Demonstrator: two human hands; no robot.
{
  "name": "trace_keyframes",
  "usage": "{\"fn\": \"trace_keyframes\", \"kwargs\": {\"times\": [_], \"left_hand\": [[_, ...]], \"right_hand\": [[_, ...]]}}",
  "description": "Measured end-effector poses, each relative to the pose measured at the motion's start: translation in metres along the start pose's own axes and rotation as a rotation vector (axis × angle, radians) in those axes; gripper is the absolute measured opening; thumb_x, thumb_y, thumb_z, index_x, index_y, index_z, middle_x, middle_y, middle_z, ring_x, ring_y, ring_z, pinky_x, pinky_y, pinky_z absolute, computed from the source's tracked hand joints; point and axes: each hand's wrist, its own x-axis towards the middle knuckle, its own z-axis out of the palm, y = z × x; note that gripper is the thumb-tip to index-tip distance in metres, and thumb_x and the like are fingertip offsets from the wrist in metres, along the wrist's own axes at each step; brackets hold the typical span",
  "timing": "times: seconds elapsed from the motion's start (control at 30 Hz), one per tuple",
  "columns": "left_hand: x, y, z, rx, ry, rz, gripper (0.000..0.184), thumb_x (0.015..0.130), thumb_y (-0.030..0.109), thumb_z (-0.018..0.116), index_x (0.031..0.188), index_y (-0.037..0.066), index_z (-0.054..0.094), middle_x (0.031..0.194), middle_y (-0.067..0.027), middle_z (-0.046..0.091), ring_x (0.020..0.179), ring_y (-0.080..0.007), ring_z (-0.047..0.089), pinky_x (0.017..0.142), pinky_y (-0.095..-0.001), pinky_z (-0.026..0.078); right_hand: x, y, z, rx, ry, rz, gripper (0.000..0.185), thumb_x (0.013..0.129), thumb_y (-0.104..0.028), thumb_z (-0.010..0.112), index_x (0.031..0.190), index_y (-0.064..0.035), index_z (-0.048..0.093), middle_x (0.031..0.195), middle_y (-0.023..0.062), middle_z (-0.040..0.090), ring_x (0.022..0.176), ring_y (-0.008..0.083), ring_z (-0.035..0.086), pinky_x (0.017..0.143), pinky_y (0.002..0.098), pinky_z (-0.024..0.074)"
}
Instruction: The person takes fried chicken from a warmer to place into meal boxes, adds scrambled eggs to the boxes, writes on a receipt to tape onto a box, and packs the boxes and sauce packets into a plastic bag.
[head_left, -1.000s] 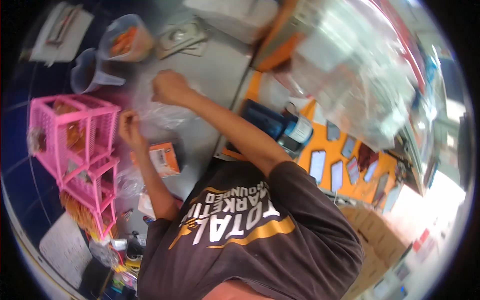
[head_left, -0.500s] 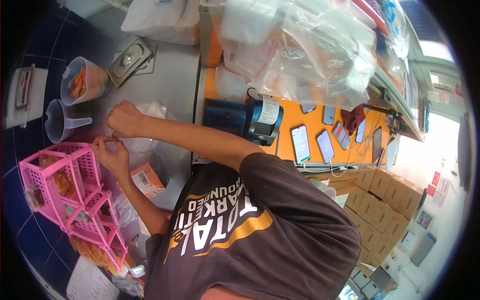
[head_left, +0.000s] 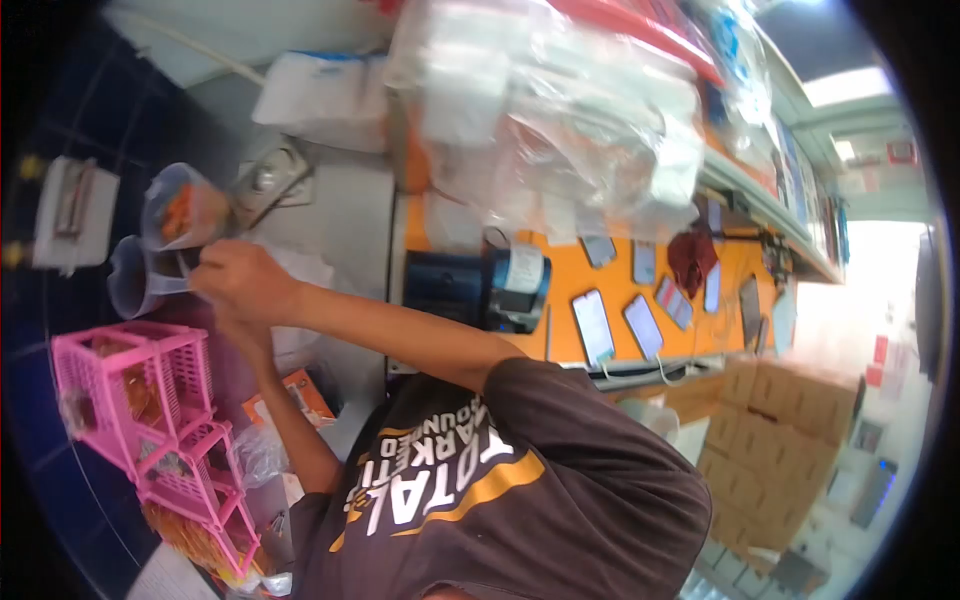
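My right hand (head_left: 240, 278) is closed at the left of the counter, by the handle of an empty clear jug (head_left: 130, 278). What its fingers grip is too blurred to make out. Right beside it, my left hand (head_left: 237, 325) is partly covered by the right one, and its fingers are hidden. A clear plastic bag (head_left: 300, 270) lies on the metal counter (head_left: 350, 210) just right of the hands. Behind them stands a clear jug with orange pieces (head_left: 190, 215). An orange-and-white packet (head_left: 310, 395) is near my left forearm.
Pink baskets (head_left: 135, 390) with packets stand at the left. Metal lids (head_left: 272, 180) and a white bag (head_left: 325, 95) are farther back. To the right, a dark blue device (head_left: 445, 290) and several phones (head_left: 593, 328) rest on an orange surface, below hanging plastic bags (head_left: 560, 130).
The view has shifted. My hands, earlier apart, came together over the plastic bag, then moved toward the jug handle, with the right hand now covering part of the left.
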Motion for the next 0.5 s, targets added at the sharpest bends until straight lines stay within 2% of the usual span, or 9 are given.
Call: {"fn": "trace_keyframes", "kwargs": {"times": [0.07,0.1,0.13,0.2,0.23,0.3,0.37,0.4,0.5], "left_hand": [[-0.002,-0.003,0.008,0.264,-0.080,-0.097,0.054,0.083,0.025,0.075,0.127,0.002,0.052,0.117,-0.0128,0.063,0.112,-0.0256,0.060,0.085,-0.0401,0.049],[-0.008,0.011,0.005,0.203,0.015,-0.095,0.055,0.081,0.025,0.075,0.126,0.001,0.054,0.120,-0.0153,0.061,0.114,-0.0295,0.057,0.090,-0.0441,0.045],[-0.013,0.026,0.005,0.142,0.108,-0.091,0.056,0.079,0.025,0.075,0.125,0.000,0.055,0.122,-0.0177,0.059,0.116,-0.0335,0.055,0.095,-0.0480,0.042],[-0.021,0.041,-0.003,0.049,0.232,-0.106,0.057,0.076,0.025,0.075,0.123,-0.003,0.058,0.127,-0.0227,0.055,0.120,-0.0414,0.050,0.104,-0.0560,0.035],[-0.025,0.046,-0.009,0.019,0.267,-0.131,0.058,0.074,0.025,0.075,0.122,-0.004,0.060,0.130,-0.0252,0.054,0.123,-0.0453,0.047,0.109,-0.0599,0.032],[-0.025,0.058,-0.027,-0.013,0.338,-0.208,0.062,0.075,0.022,0.075,0.128,-0.003,0.057,0.132,-0.0243,0.054,0.126,-0.0447,0.046,0.109,-0.0597,0.032],[-0.041,0.079,-0.070,0.090,0.237,-0.070,0.076,0.077,0.021,0.076,0.143,0.001,0.047,0.143,-0.0221,0.049,0.134,-0.0413,0.044,0.114,-0.0561,0.030],[-0.046,0.084,-0.093,0.094,0.296,-0.112,0.076,0.077,0.021,0.076,0.143,0.001,0.047,0.143,-0.0221,0.049,0.134,-0.0413,0.044,0.114,-0.0561,0.030],[-0.104,0.100,-0.176,-1.059,0.274,-0.121,0.079,0.086,0.028,0.074,0.152,0.005,0.037,0.154,-0.0160,0.040,0.143,-0.0295,0.038,0.116,-0.0467,0.032]], "right_hand": [[0.011,-0.012,0.003,0.120,0.235,-0.015,0.019,0.076,-0.008,0.068,0.094,-0.0066,0.070,0.097,0.0128,0.068,0.090,0.0337,0.066,0.076,0.0427,0.0530],[0.023,-0.023,-0.010,0.193,0.247,-0.067,0.020,0.079,-0.003,0.067,0.098,-0.0056,0.070,0.096,0.0157,0.068,0.090,0.0365,0.065,0.078,0.0449,0.0526],[0.038,-0.037,-0.017,0.160,0.324,-0.148,0.016,0.080,0.000,0.065,0.095,-0.0039,0.068,0.083,0.0143,0.062,0.077,0.0346,0.064,0.067,0.0424,0.0518],[0.059,-0.073,-0.040,0.094,0.269,-0.106,0.009,0.088,0.000,0.063,0.096,-0.0025,0.067,0.080,0.0147,0.061,0.073,0.0361,0.061,0.065,0.0404,0.0512],[0.073,-0.090,-0.050,0.102,0.310,-0.147,0.006,0.093,-0.002,0.063,0.097,-0.0014,0.067,0.077,0.0133,0.063,0.067,0.0283,0.062,0.062,0.0375,0.0502],[0.094,-0.138,-0.072,0.234,0.275,-0.052,0.007,0.095,-0.005,0.064,0.099,-0.0010,0.069,0.077,0.0125,0.067,0.060,0.0166,0.059,0.058,0.0335,0.0477],[0.108,-0.180,-0.094,0.127,0.220,-0.183,0.010,0.097,-0.007,0.065,0.100,-0.0003,0.071,0.073,0.0053,0.066,0.058,0.0058,0.052,0.053,0.0267,0.0415],[0.111,-0.201,-0.105,0.178,0.166,-0.122,0.009,0.097,-0.007,0.065,0.100,0.0002,0.071,0.071,0.0013,0.063,0.058,0.0043,0.050,0.053,0.0240,0.0386],[0.100,-0.275,-0.133,0.321,-0.110,0.005,0.010,0.097,-0.006,0.064,0.099,0.0011,0.071,0.070,-0.0062,0.053,0.059,0.0011,0.044,0.053,0.0189,0.0327]]}}
